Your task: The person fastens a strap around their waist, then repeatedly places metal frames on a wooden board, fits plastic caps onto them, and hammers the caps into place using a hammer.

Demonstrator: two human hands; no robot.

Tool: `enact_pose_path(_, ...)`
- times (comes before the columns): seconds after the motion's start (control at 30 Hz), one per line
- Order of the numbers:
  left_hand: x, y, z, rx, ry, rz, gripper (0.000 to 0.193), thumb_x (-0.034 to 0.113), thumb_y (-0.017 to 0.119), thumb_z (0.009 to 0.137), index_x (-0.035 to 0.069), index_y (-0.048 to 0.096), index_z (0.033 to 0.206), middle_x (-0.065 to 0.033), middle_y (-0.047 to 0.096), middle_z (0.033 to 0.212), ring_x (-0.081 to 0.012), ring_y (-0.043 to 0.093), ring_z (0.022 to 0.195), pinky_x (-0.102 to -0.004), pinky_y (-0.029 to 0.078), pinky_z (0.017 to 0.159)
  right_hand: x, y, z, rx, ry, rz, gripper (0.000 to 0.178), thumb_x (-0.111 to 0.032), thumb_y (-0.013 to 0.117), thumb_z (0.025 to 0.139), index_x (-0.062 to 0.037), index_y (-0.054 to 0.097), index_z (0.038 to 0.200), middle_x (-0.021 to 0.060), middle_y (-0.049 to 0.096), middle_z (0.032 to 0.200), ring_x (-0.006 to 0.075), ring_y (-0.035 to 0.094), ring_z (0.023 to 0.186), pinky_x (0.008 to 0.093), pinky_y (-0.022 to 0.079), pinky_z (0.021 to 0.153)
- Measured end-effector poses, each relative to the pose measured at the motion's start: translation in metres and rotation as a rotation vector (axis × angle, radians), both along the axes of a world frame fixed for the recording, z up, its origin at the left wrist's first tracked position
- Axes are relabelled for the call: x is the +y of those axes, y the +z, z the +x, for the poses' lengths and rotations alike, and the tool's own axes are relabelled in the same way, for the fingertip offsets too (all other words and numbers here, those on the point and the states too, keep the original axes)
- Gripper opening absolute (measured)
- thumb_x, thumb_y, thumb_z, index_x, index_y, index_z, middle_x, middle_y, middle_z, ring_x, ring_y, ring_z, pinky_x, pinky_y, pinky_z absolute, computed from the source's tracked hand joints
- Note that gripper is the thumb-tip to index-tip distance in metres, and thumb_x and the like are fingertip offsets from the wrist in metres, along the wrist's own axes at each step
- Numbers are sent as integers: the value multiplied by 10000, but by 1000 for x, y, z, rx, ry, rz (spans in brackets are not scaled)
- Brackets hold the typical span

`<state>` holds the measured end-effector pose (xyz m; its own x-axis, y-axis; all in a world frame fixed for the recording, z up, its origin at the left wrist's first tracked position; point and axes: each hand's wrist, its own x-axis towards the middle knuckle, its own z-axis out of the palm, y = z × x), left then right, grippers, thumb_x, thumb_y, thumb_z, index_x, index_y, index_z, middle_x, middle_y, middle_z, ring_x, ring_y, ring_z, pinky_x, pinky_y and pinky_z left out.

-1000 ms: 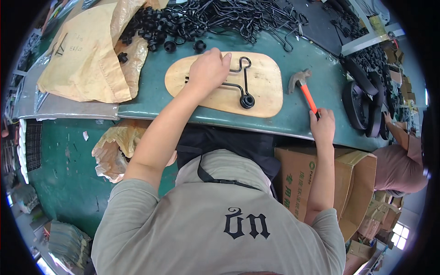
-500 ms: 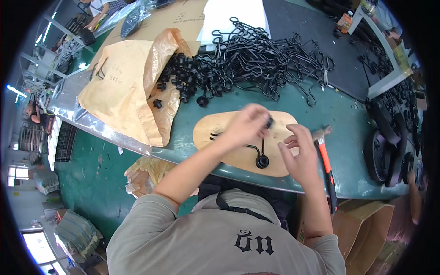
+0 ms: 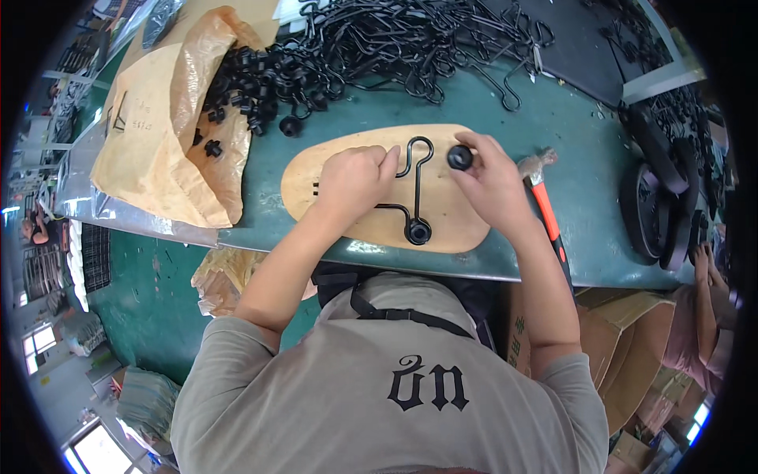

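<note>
A bent black metal rod (image 3: 417, 186) lies over a rounded wooden board (image 3: 462, 225). My left hand (image 3: 355, 183) is closed around the rod's left part and hides some of it. A black rubber bushing (image 3: 418, 231) sits in the rod's near loop. The rod's far loop (image 3: 420, 144) has nothing in it. Between the thumb and fingers of my right hand (image 3: 497, 183) is another black rubber bushing (image 3: 459, 157), held just right of the far loop and apart from it.
A hammer (image 3: 543, 193) with an orange and black handle lies right of the board. Beyond the board are a heap of bent rods (image 3: 426, 51) and loose bushings (image 3: 264, 83) spilling from a paper bag (image 3: 150, 142). Black wheel-like parts (image 3: 651, 209) stand at the right.
My left hand has moved off the bushing and onto the rod. The bushing is now in my right hand, which was open before. The rod's far loop has come into sight.
</note>
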<state>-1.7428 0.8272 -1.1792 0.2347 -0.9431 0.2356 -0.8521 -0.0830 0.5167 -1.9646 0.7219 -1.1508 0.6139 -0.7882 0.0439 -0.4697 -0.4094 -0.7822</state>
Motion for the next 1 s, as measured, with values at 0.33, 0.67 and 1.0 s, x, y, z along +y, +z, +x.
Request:
enact_pose_path(0.33, -11, -3, -1, -139, -58, 150, 431, 301, 566, 1010, 43, 733, 707, -187, 709, 691, -372, 711, 646, -491, 589, 642, 1, -15, 20, -51, 73, -31, 614, -46, 794, 842, -8, 548, 1404, 214, 677, 1230, 333, 718, 875, 411, 588, 805)
enact_pose_path(0.67, -9, 1, 5, -62, 19, 61, 279, 217, 560, 1016, -16, 678, 917, -214, 712, 1035, -398, 660, 1022, -497, 529, 903, 40, -38, -181, 801, -388, -484, 410, -278, 735, 983, 11, 600, 1240, 237, 660, 1079, 448, 639, 1013, 505, 528, 880)
enact_pose_path(1.0, -5, -32, 17, -154, 207, -23, 420, 217, 521, 1040, -98, 643, 1289, -285, 579, 1414, -440, 497, 1370, -497, 380, 1194, 69, 46, -104, -79, -565, 584, 334, -358, 503, 1151, -37, 578, 1098, 15, 518, 739, 70, 481, 558, 251, 403, 481)
